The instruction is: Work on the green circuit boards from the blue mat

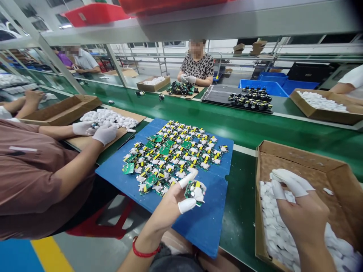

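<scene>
My left hand [177, 200], with white finger cots and a red cord bracelet, grips a small circuit board [195, 192] by its edges. Yellow tape and a soft-looking white piece show on the board. Beneath it lies a blue sheet [210, 223] bearing rows of similar boards [176, 155], a few turned with the bare green side up. Over the cardboard box [300, 158] at the right, my right hand [303, 207] has its white-tipped fingers pinched together. Whatever is between those fingertips is hidden. Small white pieces [278, 234] are heaped in that box below the hand.
At left a gloved co-worker's hands [99, 132] work beside a white heap [121, 120]. Across the green conveyor belt [181, 107] sits another person [195, 68] by a board pile [181, 89]. A shelf [227, 22] with red bins [96, 14] spans overhead.
</scene>
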`<state>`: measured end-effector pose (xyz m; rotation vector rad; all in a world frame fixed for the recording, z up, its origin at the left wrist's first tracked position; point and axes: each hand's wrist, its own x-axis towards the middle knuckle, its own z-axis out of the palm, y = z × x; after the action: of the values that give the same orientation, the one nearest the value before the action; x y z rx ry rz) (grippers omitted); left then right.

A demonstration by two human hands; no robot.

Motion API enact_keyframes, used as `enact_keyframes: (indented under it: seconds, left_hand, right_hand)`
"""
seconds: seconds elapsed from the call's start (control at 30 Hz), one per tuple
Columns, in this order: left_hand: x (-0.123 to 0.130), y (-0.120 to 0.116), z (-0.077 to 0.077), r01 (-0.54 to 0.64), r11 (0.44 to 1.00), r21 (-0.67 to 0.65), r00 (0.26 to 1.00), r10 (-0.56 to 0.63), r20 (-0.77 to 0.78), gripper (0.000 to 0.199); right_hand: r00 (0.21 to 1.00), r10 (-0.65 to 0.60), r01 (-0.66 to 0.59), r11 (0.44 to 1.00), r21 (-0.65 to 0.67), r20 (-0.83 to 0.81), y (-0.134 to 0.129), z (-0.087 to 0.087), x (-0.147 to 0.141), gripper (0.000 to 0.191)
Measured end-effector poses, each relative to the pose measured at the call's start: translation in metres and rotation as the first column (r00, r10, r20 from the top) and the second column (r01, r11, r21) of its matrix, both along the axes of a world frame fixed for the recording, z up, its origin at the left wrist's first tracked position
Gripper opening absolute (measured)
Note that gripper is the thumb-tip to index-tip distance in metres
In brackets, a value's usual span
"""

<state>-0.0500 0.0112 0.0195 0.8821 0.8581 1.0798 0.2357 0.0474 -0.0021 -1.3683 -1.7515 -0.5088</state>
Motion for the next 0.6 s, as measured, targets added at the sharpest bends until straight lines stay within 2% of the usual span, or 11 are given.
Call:
enact_keyframes:
  seconds: [0.17,0.23,0.3,0.37,0.47,0.53,0.6]
  left_hand:
    - [0.008,-0.006,-0.005,0.011,1.000,0.019,0.986,-0.014,0.167,0.065]
    - [0.010,-0.008,-0.006,-0.008,1.000,0.010,0.971,0.006,0.239,0.069]
    - [0.013,-0.010,-0.006,-0.036,0.999,-0.029,0.949,0.043,0.313,0.064]
    - [0.015,-0.012,-0.008,-0.048,0.995,-0.086,0.922,0.077,0.379,0.048]
    - [0.019,-0.016,-0.010,0.024,0.988,-0.156,0.889,0.050,0.455,0.039]
    - [0.022,-0.018,-0.010,0.103,0.975,-0.199,0.867,0.010,0.499,0.039]
    - [0.026,-0.021,-0.011,0.170,0.959,-0.228,0.836,-0.018,0.549,0.035]
  right_hand:
    - [0.990,0.116,-0.112,0.992,-0.052,0.078,-0.001,-0.001,0.000,0.030]
    - [0.981,0.193,-0.191,0.978,-0.080,0.022,-0.005,0.003,-0.006,0.029]
    - [0.944,0.305,-0.319,0.940,-0.121,-0.124,-0.014,0.009,-0.019,0.032]
    - [0.836,0.417,-0.492,0.858,-0.150,-0.357,-0.026,0.014,-0.037,0.035]
    - [0.544,0.494,-0.727,0.681,-0.088,-0.678,-0.045,0.019,-0.067,0.033]
    - [0.392,0.508,-0.798,0.602,-0.010,-0.767,-0.054,0.020,-0.084,0.036]
    - [0.312,0.527,-0.820,0.570,0.057,-0.791,-0.058,0.019,-0.096,0.040]
